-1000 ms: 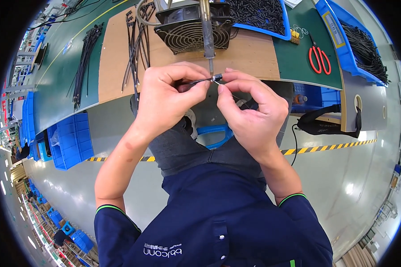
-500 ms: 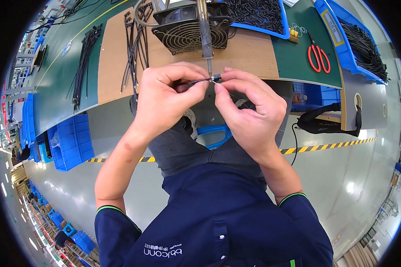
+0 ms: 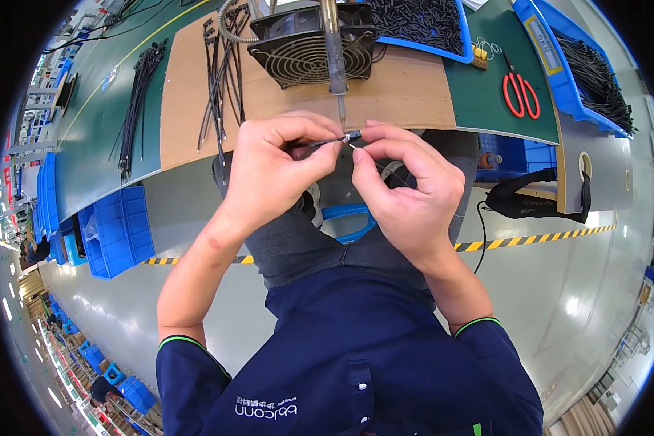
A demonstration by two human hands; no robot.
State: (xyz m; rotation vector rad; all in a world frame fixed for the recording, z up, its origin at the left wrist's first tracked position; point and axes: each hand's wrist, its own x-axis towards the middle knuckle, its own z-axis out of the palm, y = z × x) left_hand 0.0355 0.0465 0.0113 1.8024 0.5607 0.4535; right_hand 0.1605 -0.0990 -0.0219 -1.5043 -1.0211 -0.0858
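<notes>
Just off the table's front edge, my left hand (image 3: pixel 272 163) is closed on a thin black cable (image 3: pixel 323 142). At the cable's end sits a small black connector (image 3: pixel 354 135) with a bit of bare metal, in the gap between my hands. My right hand (image 3: pixel 414 178) pinches a thin silvery wire (image 3: pixel 352 144), likely solder, its end close to the connector. Whether my right fingers also touch the connector, I cannot tell. Above hangs a soldering iron (image 3: pixel 337 73), pointing down. Its tip is slightly apart from the connector.
Behind the iron stands a black fan (image 3: pixel 312 62). Black cables lie on the brown board (image 3: pixel 407 94) and in a bundle (image 3: pixel 139 102) at left. Blue bins (image 3: pixel 466 45) of small black parts and cables (image 3: pixel 588 76) stand at right, near red-handled scissors (image 3: pixel 519 94).
Both hands have come slightly down toward me with the cable and wire. The connector, at the iron's tip before, is now a little below it.
</notes>
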